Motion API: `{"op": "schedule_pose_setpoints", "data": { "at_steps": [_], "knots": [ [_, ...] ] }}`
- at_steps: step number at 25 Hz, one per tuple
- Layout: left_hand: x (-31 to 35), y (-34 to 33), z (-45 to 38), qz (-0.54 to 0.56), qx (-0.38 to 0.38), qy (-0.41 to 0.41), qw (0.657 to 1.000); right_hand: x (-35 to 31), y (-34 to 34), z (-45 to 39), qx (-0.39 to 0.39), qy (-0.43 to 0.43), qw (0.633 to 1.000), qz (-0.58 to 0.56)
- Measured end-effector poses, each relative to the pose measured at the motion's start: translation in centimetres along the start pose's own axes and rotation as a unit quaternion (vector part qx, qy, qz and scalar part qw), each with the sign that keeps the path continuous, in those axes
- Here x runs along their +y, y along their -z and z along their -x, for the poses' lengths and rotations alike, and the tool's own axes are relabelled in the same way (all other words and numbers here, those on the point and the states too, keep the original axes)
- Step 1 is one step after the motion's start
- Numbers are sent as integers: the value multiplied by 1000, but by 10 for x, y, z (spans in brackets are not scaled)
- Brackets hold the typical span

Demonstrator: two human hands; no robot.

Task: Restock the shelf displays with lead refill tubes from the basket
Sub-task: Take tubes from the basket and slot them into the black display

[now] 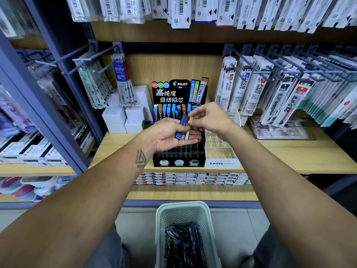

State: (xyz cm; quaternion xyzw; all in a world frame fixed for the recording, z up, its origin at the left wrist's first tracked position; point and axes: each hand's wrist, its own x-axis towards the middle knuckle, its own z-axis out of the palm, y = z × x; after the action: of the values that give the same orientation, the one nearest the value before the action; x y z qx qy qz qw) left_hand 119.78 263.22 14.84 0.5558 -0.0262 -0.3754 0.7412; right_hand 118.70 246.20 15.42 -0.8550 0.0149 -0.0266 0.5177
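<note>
Standing at the shelf (289,151). Cradling blue tubes (181,125) in left hand (172,135), fingers loosely curled beneath. Pinching an orange-capped tube (189,125) with right hand (208,118) before the display (179,120). Basket (185,213) sitting below the shelf's front edge, holding more tubes.
</note>
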Motion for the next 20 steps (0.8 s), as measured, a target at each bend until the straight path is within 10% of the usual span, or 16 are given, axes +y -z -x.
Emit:
{"op": "schedule_pose_setpoints", "data": {
  "at_steps": [7,20],
  "knots": [
    [18,30,5,-6,146,-18,989,-10,11,-7,179,88,979,-49],
    [22,44,1,-78,179,-13,981,-3,-20,-27,172,200,943,202]
  ]
}}
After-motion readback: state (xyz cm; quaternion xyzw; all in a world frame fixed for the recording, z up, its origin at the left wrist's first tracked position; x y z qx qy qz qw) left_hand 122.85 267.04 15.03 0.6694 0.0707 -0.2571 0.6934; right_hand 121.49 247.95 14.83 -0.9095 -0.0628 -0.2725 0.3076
